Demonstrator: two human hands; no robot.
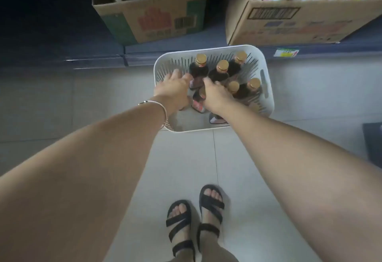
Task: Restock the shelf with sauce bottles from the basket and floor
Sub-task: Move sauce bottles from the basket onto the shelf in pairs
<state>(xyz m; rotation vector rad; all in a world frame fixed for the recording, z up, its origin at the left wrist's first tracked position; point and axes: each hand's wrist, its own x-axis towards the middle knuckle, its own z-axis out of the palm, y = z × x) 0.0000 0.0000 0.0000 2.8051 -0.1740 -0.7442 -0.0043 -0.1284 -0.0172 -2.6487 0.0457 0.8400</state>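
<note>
A white slotted basket (266, 80) stands on the floor tiles in front of the shelf. Several dark sauce bottles (221, 71) with gold caps stand upright in it. My right hand (217, 96) reaches down into the basket, its fingers curled over the top of a sauce bottle with a red label (198, 101), whose cap is hidden. My left hand (173, 90) is over the basket's left side, fingers bent downward beside another bottle (197, 71). What lies under the left palm is hidden.
The dark bottom shelf (144, 55) runs along the back. Two open cardboard boxes (153, 20) (293, 24) sit on it, the right one full of packets. My sandalled feet (194, 220) stand on pale floor tiles behind the basket. A dark object (374, 144) lies at right.
</note>
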